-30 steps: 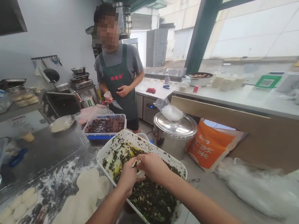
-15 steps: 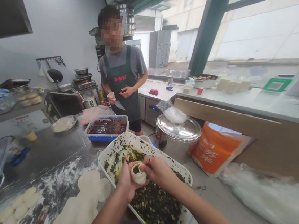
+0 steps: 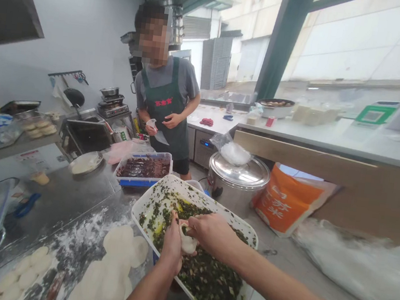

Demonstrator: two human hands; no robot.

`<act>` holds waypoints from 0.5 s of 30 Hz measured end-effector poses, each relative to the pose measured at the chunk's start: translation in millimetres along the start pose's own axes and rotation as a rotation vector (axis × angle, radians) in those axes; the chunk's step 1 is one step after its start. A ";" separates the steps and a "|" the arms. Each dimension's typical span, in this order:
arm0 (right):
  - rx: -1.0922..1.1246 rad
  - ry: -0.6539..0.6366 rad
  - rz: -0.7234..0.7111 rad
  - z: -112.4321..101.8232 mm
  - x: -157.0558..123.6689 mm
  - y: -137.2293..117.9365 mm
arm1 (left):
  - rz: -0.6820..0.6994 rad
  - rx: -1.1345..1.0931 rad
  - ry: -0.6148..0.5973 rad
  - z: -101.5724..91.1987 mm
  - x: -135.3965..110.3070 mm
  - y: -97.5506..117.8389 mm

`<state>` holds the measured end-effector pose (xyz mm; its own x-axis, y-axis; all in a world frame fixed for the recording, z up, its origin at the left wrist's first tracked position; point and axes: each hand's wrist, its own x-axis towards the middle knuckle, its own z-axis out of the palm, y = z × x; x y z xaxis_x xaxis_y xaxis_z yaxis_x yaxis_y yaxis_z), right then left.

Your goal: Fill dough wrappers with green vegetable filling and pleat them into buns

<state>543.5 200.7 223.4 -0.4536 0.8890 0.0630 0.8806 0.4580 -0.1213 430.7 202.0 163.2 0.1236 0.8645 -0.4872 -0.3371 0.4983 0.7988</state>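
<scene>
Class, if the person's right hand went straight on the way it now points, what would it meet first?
Probably the white dumpling wrapper cupped in the left hand, directly ahead of the right hand; depth is hard to judge from this view.

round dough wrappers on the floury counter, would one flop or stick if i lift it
The round dough wrappers look thin and soft, so one would probably droop over your fingers. They overlap, so they may cling together a little, though the flour scattered on the steel counter likely limits sticking. A hard pinch might stretch it.
</scene>
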 end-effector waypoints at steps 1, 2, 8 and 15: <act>0.003 0.005 0.008 -1.6 0.7 -1.1 | 0.008 0.011 0.004 -0.4 -0.4 1.5; 0.011 0.011 0.009 -2.6 1.6 -1.9 | 0.011 0.018 0.004 -1.1 -0.7 3.0; 0.035 0.030 -0.058 2.6 6.7 -0.9 | 0.036 -0.075 -0.116 -7.2 0.7 1.9; 0.119 0.022 -0.008 -5.4 2.5 -6.6 | 0.065 -0.149 -0.050 -4.4 5.0 -4.7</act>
<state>537.3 199.9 229.7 -0.4567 0.8854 0.0858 0.8538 0.4634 -0.2372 428.8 203.7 155.5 0.1423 0.8989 -0.4145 -0.4800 0.4289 0.7653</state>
